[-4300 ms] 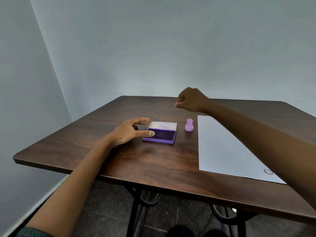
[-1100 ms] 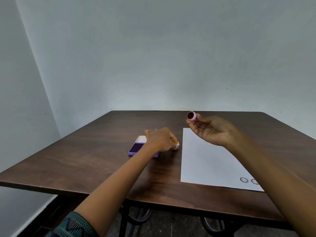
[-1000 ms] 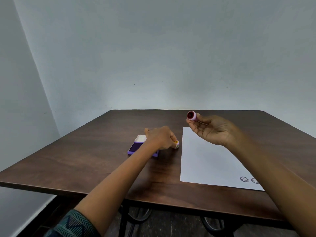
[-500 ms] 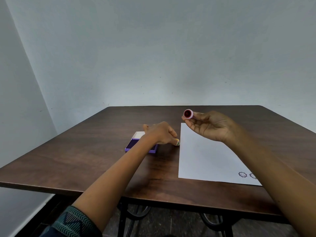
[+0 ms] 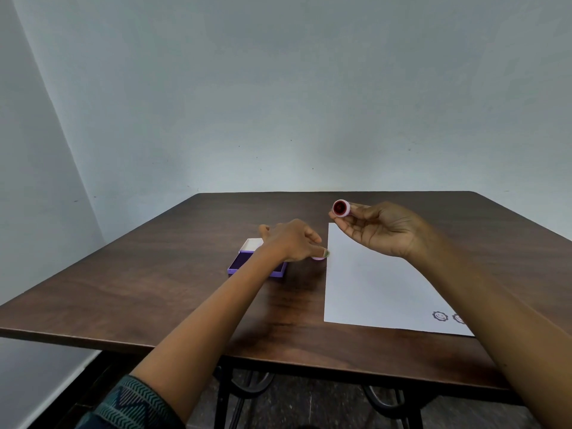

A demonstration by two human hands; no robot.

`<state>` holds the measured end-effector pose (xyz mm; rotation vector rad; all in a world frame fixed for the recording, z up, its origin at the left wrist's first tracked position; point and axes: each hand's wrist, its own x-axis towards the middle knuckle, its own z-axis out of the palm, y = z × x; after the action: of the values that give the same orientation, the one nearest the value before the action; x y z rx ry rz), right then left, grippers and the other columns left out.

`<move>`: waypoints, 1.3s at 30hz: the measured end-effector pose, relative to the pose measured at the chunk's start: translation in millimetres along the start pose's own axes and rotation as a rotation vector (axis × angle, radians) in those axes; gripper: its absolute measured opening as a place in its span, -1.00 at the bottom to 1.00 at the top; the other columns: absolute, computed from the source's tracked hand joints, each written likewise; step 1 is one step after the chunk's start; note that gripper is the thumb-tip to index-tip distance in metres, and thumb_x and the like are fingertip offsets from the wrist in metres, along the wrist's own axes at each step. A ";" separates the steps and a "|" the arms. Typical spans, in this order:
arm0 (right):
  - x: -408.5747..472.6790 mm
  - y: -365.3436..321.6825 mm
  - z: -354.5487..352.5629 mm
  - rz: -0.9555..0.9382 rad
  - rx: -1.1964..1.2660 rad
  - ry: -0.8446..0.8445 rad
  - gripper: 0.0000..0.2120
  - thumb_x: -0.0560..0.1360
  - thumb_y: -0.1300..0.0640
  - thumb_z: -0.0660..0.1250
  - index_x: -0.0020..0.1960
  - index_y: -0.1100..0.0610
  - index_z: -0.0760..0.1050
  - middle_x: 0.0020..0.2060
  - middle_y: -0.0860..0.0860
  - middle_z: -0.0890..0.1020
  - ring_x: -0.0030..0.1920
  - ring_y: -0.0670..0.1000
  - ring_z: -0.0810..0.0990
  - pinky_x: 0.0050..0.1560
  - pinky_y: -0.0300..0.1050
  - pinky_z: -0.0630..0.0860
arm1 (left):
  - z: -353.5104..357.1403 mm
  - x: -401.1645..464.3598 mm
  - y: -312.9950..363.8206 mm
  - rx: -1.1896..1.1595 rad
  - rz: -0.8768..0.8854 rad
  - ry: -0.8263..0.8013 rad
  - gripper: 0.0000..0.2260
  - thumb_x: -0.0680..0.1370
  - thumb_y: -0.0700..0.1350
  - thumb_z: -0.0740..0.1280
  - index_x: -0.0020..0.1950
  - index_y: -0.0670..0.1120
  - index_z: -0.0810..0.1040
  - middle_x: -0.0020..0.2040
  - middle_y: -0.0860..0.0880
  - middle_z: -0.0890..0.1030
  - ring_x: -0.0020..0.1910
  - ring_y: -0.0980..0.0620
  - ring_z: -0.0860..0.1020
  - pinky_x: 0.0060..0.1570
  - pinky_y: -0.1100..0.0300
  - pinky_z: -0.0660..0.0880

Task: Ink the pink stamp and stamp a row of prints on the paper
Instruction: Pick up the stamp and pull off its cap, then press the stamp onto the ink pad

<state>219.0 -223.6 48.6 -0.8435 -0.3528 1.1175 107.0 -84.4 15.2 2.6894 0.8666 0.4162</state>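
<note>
R hand (image 5: 380, 229) pinches pink stamp (image 5: 341, 208) sideways, inked face toward L, above paper's (image 5: 371, 283) far corner. L hand (image 5: 292, 243), fingers curled, holds small cap (image 5: 318, 257) by ink pad (image 5: 244, 261). Prints (image 5: 440, 316) lie nearer, so R closest.

The pink stamp (image 5: 341, 208) is a small round piece with a dark red inked face, held on its side above the table, its face turned toward the camera, pinched at the tips of the right hand's fingers (image 5: 356, 212). The white paper (image 5: 371, 283) lies flat below those fingers; two smiley prints (image 5: 440, 316) sit near its near edge. The purple ink pad (image 5: 244, 261) lies open beneath the left hand's fingers (image 5: 312, 239).
</note>
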 end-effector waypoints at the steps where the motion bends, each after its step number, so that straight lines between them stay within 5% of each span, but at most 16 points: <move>1: -0.5 0.4 0.8 0.000 -0.004 0.004 -0.79 0.54 0.43 0.09 -0.04 0.38 0.51 -0.09 0.25 0.63 -0.34 0.16 0.71 -0.23 -0.01 0.64 | -3.5 -1.5 -3.1 -0.012 -0.003 0.022 -0.69 0.42 0.24 0.36 0.06 0.13 0.63 0.09 0.11 0.66 0.17 0.01 0.51 0.24 -0.07 0.21; 5: -4.6 1.5 7.7 -0.016 -0.053 0.027 -0.85 0.53 0.39 0.18 -0.09 0.36 0.53 -0.22 0.21 0.67 -0.31 0.11 0.70 -0.18 -0.06 0.63 | -28.3 -12.7 -31.7 -0.157 -0.048 0.064 -0.64 0.39 0.36 0.27 0.04 0.20 0.61 0.10 0.18 0.62 0.16 0.11 0.50 0.27 -0.01 0.27; 9: -2.2 6.8 19.6 -0.051 -0.124 0.035 -0.91 0.50 0.38 0.26 -0.10 0.35 0.54 -0.37 0.18 0.69 -0.37 0.07 0.70 -0.24 -0.09 0.65 | -53.6 -38.3 -70.4 -0.444 -0.026 0.011 -0.56 0.50 0.13 0.33 0.32 -0.02 0.48 0.23 0.04 0.53 0.19 0.09 0.48 0.17 0.23 0.31; 14: 4.3 27.7 38.0 -0.199 -0.418 0.064 -0.88 0.44 0.36 0.36 -0.04 0.39 0.55 -0.25 0.18 0.64 -0.26 0.07 0.65 -0.18 -0.17 0.64 | -60.9 -70.3 -116.9 -0.454 -0.091 -0.123 -0.11 0.19 0.40 0.41 0.44 0.05 0.33 0.32 0.12 0.41 0.30 0.10 0.39 0.19 0.23 0.32; 20: 12.1 65.1 57.9 -0.380 -1.035 0.105 -0.78 0.38 0.24 0.46 -0.03 0.34 0.63 -0.24 0.22 0.69 -0.33 0.06 0.65 -0.15 -0.12 0.64 | -40.1 -85.5 -128.3 -0.418 -0.079 -0.110 -0.40 0.37 0.12 0.48 0.37 0.08 0.40 0.28 0.17 0.47 0.24 0.20 0.44 0.29 0.27 0.32; 22: 17.1 74.5 62.7 -0.440 -1.239 0.124 -0.81 0.36 0.19 0.48 -0.08 0.29 0.66 -0.20 0.21 0.72 -0.31 0.09 0.67 -0.21 -0.17 0.65 | -36.1 -83.8 -130.4 -0.336 -0.072 -0.086 -0.39 0.27 0.30 0.46 0.27 0.17 0.46 0.23 0.20 0.54 0.20 0.18 0.51 0.33 0.10 0.39; 25: 23.5 81.9 66.6 -0.526 -1.471 0.143 -0.81 0.33 0.13 0.50 -0.14 0.24 0.68 -0.21 0.17 0.73 -0.20 0.11 0.69 -0.06 0.05 0.64 | -30.4 -81.4 -137.8 -0.305 -0.043 -0.082 -0.24 0.18 0.48 0.36 0.31 0.18 0.45 0.25 0.20 0.56 0.22 0.16 0.53 0.33 -0.02 0.40; 32: 28.5 88.7 72.7 -0.500 -1.641 0.163 -0.84 0.27 0.13 0.49 -0.24 0.22 0.69 -0.24 0.09 0.73 -0.24 0.09 0.68 -0.07 0.09 0.64 | -28.8 -82.8 -136.1 -0.290 0.032 -0.074 -0.37 0.28 0.39 0.32 0.31 0.22 0.44 0.29 0.25 0.52 0.26 0.20 0.48 0.35 -0.01 0.38; 39: 24.3 89.7 74.2 -0.486 -1.677 0.157 -0.87 0.25 0.17 0.48 -0.27 0.24 0.68 -0.26 0.13 0.73 -0.24 0.12 0.69 -0.06 0.07 0.64 | -27.6 -83.9 -133.8 -0.161 -0.009 -0.100 -0.15 0.21 0.47 0.15 0.46 0.16 0.26 0.52 0.09 0.23 0.52 0.10 0.13 0.50 -0.08 0.05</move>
<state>124.4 -155.1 26.3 -2.1050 -1.3421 0.0579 -37.5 -25.6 -21.9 2.5343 0.7817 0.3308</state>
